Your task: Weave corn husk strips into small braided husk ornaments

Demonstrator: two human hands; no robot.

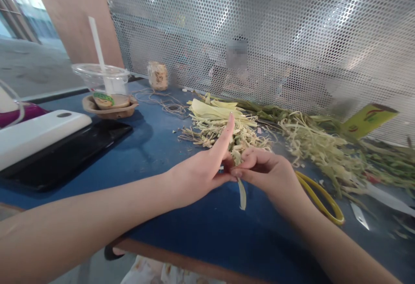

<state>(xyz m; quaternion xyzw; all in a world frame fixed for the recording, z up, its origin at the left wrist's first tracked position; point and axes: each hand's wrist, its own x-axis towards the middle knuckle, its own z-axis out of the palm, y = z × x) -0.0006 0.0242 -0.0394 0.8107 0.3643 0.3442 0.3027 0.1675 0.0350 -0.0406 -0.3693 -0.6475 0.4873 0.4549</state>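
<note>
A pale green strip of plant leaf [242, 195], twisted near its top, is pinched between my hands above the blue table, its free end hanging down. My left hand [202, 169] has one finger pointing up and other fingertips closed at the strip. My right hand [274, 172] pinches it between thumb and bent fingers. Just beyond them lies a heap of knotted pale strips [210, 135] with flat yellow-green leaf pieces [212, 109] on top. Beside my right wrist are the yellow handles of scissors [327, 202], partly hidden by the arm.
Loose shredded leaf strips [327, 150] and a small blade [359, 215] lie right. A green-yellow packet [369, 119] stands behind. At left are a plastic cup [110, 83] with a straw, a black tablet-like slab [65, 156] and a white device [42, 135]. A perforated metal panel [292, 37] backs the table.
</note>
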